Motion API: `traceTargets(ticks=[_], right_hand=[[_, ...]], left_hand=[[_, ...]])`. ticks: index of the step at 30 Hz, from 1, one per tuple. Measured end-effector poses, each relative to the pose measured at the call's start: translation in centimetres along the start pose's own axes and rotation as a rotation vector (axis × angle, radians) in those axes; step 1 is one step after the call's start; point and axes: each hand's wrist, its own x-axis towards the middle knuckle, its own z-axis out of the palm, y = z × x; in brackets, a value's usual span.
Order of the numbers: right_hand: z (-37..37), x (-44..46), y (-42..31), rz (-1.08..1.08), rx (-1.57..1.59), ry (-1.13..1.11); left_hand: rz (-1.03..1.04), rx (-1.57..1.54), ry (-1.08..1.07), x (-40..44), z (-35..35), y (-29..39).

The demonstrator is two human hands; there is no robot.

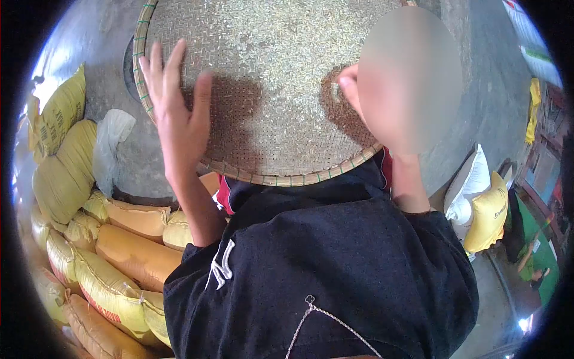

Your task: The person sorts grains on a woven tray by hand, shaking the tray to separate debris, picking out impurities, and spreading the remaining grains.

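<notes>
A round woven bamboo winnowing tray rests at my lap, its rim bound with green ties. Pale grains, which look like rice, lie spread over its middle and far part. Over the tray's left rim, my left hand is open, fingers spread and holding nothing. Above the right side of the tray is my right hand, mostly covered by a blurred oval. Its visible thumb and finger tips come together in a pinch. Whatever is between them, if anything, is too small to make out. Both hands cast shadows on the weave.
Stacked yellow and orange sacks fill the left side, with a clear plastic bag beside them. White and yellow sacks stand at the right. Another person in green is at the far right. Grey concrete floor surrounds the tray.
</notes>
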Motion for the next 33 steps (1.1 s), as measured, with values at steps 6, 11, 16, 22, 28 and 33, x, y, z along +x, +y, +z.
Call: traceTargets(ticks=[6, 11, 16, 22, 28, 33], right_hand=[[1.0, 0.4, -1.0, -0.025, -0.335, -0.049], [1.5, 0.3, -0.8, -0.050, -0.337, -0.007], [0.2, 0.1, -0.3, 0.213, 0.352, -0.074], [-0.4, 0.3, -0.7, 0.379, 1.092, -0.259], [1.7, 0.3, -1.6, 0.152, -0.142, 0.004], [2.2, 0.4, -1.6, 0.119, -0.269, 0.006]], left_hand=[[0.007, 0.059, 0.158, 0.8, -1.4, -0.7], [-0.006, 0.075, 0.145, 0.3, -0.9, -1.6], [-0.005, 0.104, 0.134, 0.2, -0.3, -0.8], [0.009, 0.015, -0.125, -0.4, 0.9, 0.2], [0.039, 0.105, -0.188, -0.2, 1.0, 0.4], [0.028, 0.103, -0.208, -0.1, 1.1, 0.1]])
